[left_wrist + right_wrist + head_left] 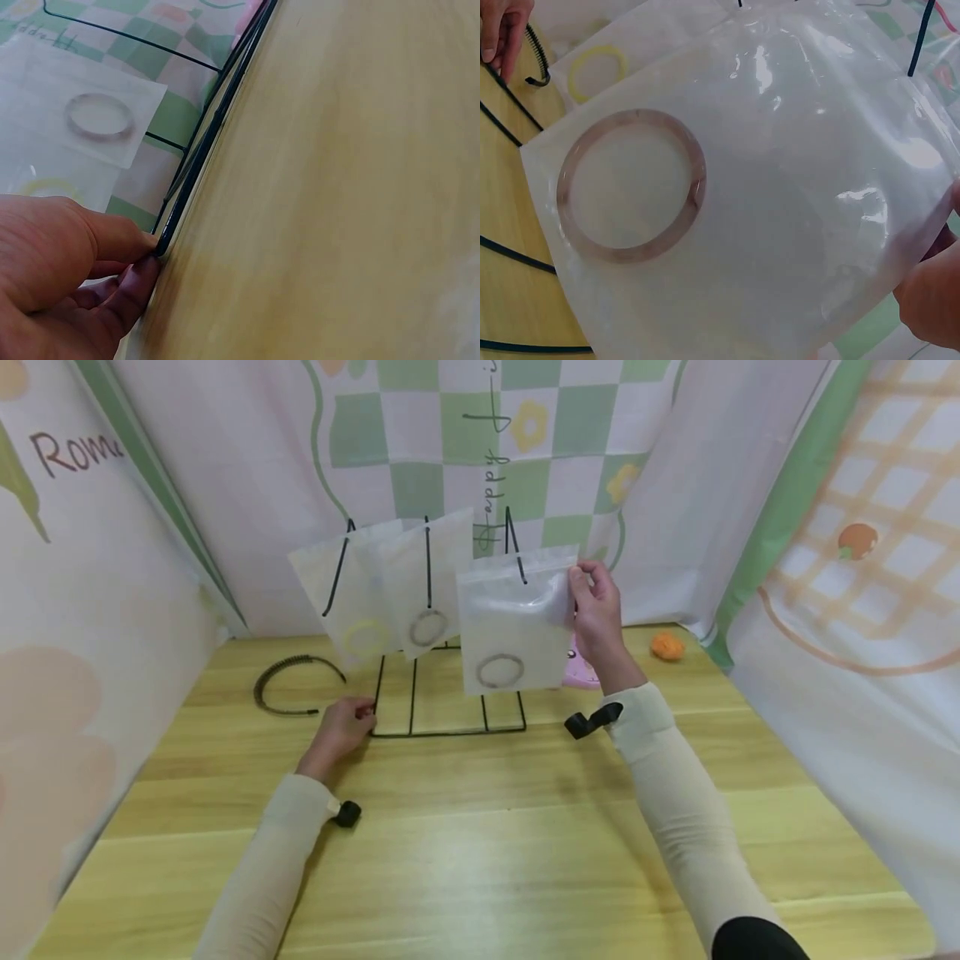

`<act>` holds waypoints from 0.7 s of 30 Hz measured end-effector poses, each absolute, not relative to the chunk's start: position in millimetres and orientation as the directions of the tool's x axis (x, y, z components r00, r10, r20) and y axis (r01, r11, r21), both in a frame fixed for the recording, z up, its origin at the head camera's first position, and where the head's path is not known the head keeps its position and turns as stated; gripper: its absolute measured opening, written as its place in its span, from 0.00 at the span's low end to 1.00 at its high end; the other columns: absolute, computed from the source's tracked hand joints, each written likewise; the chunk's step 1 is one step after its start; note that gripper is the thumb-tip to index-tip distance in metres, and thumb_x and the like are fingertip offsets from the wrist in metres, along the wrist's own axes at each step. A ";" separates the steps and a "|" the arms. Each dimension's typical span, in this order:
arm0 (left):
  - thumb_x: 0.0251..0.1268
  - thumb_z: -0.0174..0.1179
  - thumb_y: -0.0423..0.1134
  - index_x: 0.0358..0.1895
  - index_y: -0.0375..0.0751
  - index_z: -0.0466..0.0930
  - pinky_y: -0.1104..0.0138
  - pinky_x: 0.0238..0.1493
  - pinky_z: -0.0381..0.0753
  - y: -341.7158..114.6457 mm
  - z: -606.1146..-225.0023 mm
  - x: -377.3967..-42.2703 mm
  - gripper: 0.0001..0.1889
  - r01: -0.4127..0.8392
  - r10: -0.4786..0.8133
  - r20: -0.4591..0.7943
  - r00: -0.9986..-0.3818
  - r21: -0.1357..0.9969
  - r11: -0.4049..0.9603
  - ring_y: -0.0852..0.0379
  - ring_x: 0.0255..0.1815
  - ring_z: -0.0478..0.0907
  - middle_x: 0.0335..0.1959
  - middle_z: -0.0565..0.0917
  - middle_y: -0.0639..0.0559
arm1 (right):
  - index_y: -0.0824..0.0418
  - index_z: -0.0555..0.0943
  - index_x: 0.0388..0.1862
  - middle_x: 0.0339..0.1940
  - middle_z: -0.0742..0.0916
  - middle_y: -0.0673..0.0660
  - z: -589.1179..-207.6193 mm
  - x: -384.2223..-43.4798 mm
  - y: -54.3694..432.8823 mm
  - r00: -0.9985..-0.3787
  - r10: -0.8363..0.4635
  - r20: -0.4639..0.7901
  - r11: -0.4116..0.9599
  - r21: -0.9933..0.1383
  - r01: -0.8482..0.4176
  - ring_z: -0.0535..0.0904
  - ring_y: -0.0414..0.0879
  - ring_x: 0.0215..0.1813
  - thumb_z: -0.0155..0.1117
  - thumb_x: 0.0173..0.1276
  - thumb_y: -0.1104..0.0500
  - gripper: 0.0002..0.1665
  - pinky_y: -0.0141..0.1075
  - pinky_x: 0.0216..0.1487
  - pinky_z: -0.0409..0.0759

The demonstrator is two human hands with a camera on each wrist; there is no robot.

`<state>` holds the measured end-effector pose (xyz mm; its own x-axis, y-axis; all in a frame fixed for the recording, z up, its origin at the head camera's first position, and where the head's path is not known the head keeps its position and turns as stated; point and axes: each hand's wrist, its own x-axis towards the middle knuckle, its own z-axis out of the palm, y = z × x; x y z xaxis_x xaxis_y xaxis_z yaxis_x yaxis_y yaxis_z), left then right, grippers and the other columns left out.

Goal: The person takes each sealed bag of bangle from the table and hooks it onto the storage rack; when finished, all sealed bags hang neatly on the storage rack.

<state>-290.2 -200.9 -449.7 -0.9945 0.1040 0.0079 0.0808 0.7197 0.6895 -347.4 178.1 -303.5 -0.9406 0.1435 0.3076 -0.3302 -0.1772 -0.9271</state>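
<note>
A black wire display rack (450, 734) stands on the table, with clear zip bags hanging from its hooks. My left hand (345, 727) pinches the near left corner of its base between thumb and fingers. At the right hook, my right hand (600, 610) pinches the upper right edge of a zip bag (517, 631). The hook's tip overlaps that bag near its top. Inside lies a brownish-pink bangle (697, 165). A middle bag (450, 556) holds a greyish bangle, and a left bag (360, 585) a yellow bangle (574, 79).
A dark coiled headband (257, 689) lies left of the rack. Partly hidden behind the right bag is a pink item (581, 672). Farther right sits a small orange object (667, 647). Printed curtains (285, 568) enclose the wooden table (465, 852) at back and sides.
</note>
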 end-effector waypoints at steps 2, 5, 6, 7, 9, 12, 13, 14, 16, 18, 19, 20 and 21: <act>0.68 0.54 0.32 0.64 0.28 0.72 0.60 0.43 0.78 -201.3 -450.7 -290.2 0.23 0.083 0.105 0.009 -0.994 0.690 0.719 0.49 0.42 0.77 0.49 0.82 0.37 | 0.52 0.76 0.44 0.50 0.78 0.54 -303.7 -352.6 176.3 -0.942 0.154 0.299 -0.180 -0.929 -0.324 0.76 0.46 0.49 0.53 0.75 0.53 0.07 0.47 0.53 0.76; 0.68 0.54 0.32 0.64 0.28 0.72 0.60 0.44 0.79 -201.3 -452.3 -290.2 0.22 0.086 0.109 0.011 -0.994 0.692 0.717 0.48 0.43 0.78 0.49 0.82 0.37 | 0.52 0.77 0.44 0.50 0.79 0.54 -303.8 -361.1 174.4 -0.946 0.173 0.276 -0.180 -0.935 -0.305 0.77 0.46 0.49 0.53 0.76 0.53 0.06 0.47 0.53 0.76; 0.68 0.54 0.32 0.64 0.28 0.72 0.60 0.44 0.79 -201.1 -452.4 -289.9 0.22 0.088 0.111 0.011 -0.994 0.690 0.718 0.48 0.43 0.78 0.49 0.82 0.37 | 0.52 0.77 0.44 0.50 0.79 0.53 -303.7 -364.5 174.1 -0.946 0.179 0.269 -0.173 -0.938 -0.299 0.77 0.45 0.49 0.53 0.76 0.53 0.06 0.46 0.52 0.77; 0.68 0.54 0.32 0.64 0.28 0.72 0.59 0.44 0.79 -200.8 -452.5 -289.8 0.22 0.087 0.111 0.009 -0.994 0.691 0.718 0.48 0.43 0.78 0.49 0.82 0.37 | 0.52 0.77 0.43 0.48 0.79 0.53 -303.6 -368.1 173.7 -0.946 0.186 0.265 -0.169 -0.940 -0.297 0.77 0.45 0.47 0.54 0.76 0.54 0.05 0.44 0.51 0.77; 0.68 0.54 0.32 0.64 0.28 0.72 0.59 0.45 0.79 -200.2 -452.5 -290.1 0.22 0.087 0.111 0.009 -0.994 0.688 0.720 0.47 0.44 0.78 0.49 0.82 0.37 | 0.51 0.77 0.40 0.45 0.79 0.52 -303.0 -376.3 173.3 -0.945 0.195 0.263 -0.174 -0.939 -0.297 0.77 0.44 0.45 0.55 0.75 0.54 0.04 0.40 0.48 0.76; 0.68 0.54 0.32 0.64 0.28 0.72 0.58 0.45 0.80 -199.5 -452.5 -289.9 0.22 0.082 0.106 0.008 -0.994 0.687 0.722 0.47 0.44 0.78 0.49 0.82 0.36 | 0.50 0.77 0.37 0.41 0.78 0.51 -301.8 -388.2 172.7 -0.946 0.195 0.258 -0.177 -0.940 -0.293 0.75 0.42 0.42 0.56 0.75 0.55 0.04 0.38 0.46 0.75; 0.68 0.54 0.32 0.64 0.28 0.72 0.59 0.44 0.80 -199.3 -452.6 -289.9 0.22 0.082 0.104 0.010 -0.994 0.687 0.722 0.47 0.44 0.79 0.49 0.82 0.37 | 0.50 0.77 0.37 0.41 0.78 0.51 -301.3 -391.6 172.5 -0.948 0.193 0.253 -0.185 -0.939 -0.289 0.75 0.42 0.43 0.56 0.75 0.54 0.05 0.39 0.47 0.74; 0.68 0.54 0.32 0.64 0.28 0.72 0.59 0.44 0.79 -199.2 -452.9 -289.9 0.22 0.081 0.104 0.009 -0.995 0.686 0.723 0.48 0.43 0.79 0.49 0.82 0.37 | 0.50 0.77 0.37 0.42 0.78 0.51 -300.7 -394.6 172.3 -0.950 0.191 0.247 -0.193 -0.939 -0.283 0.74 0.43 0.44 0.56 0.75 0.54 0.05 0.41 0.48 0.73; 0.68 0.54 0.32 0.64 0.28 0.72 0.61 0.42 0.79 -198.9 -453.5 -290.3 0.22 0.081 0.105 0.007 -0.994 0.688 0.721 0.49 0.42 0.78 0.49 0.83 0.37 | 0.50 0.77 0.37 0.45 0.77 0.50 -299.7 -399.2 172.0 -0.952 0.197 0.233 -0.196 -0.943 -0.271 0.74 0.43 0.46 0.56 0.75 0.54 0.05 0.42 0.51 0.72; 0.68 0.54 0.32 0.64 0.28 0.72 0.63 0.39 0.79 -198.6 -453.9 -290.8 0.22 0.077 0.105 0.003 -0.995 0.694 0.716 0.49 0.39 0.78 0.49 0.83 0.37 | 0.50 0.77 0.37 0.47 0.77 0.50 -298.4 -403.1 171.3 -0.951 0.208 0.229 -0.190 -0.944 -0.269 0.73 0.42 0.48 0.56 0.75 0.55 0.05 0.41 0.53 0.70; 0.68 0.54 0.32 0.64 0.28 0.72 0.63 0.39 0.78 -198.5 -454.0 -291.3 0.22 0.078 0.102 0.006 -0.995 0.692 0.718 0.50 0.39 0.78 0.48 0.83 0.37 | 0.50 0.77 0.37 0.48 0.76 0.50 -297.8 -405.2 171.0 -0.949 0.212 0.232 -0.185 -0.944 -0.272 0.73 0.42 0.49 0.56 0.74 0.55 0.04 0.39 0.53 0.70; 0.68 0.54 0.32 0.64 0.28 0.72 0.63 0.38 0.78 -198.5 -454.0 -291.7 0.22 0.078 0.101 0.006 -0.995 0.691 0.718 0.50 0.39 0.78 0.48 0.83 0.37 | 0.50 0.77 0.37 0.48 0.76 0.50 -297.3 -407.0 170.8 -0.947 0.216 0.238 -0.175 -0.945 -0.277 0.72 0.42 0.49 0.56 0.74 0.55 0.04 0.37 0.53 0.70; 0.68 0.54 0.32 0.64 0.28 0.72 0.63 0.39 0.78 -198.4 -453.9 -292.0 0.22 0.077 0.098 0.009 -0.995 0.690 0.720 0.50 0.39 0.78 0.49 0.83 0.37 | 0.50 0.77 0.37 0.48 0.76 0.49 -296.7 -408.4 170.4 -0.946 0.220 0.239 -0.169 -0.946 -0.278 0.72 0.41 0.49 0.57 0.74 0.55 0.04 0.35 0.52 0.69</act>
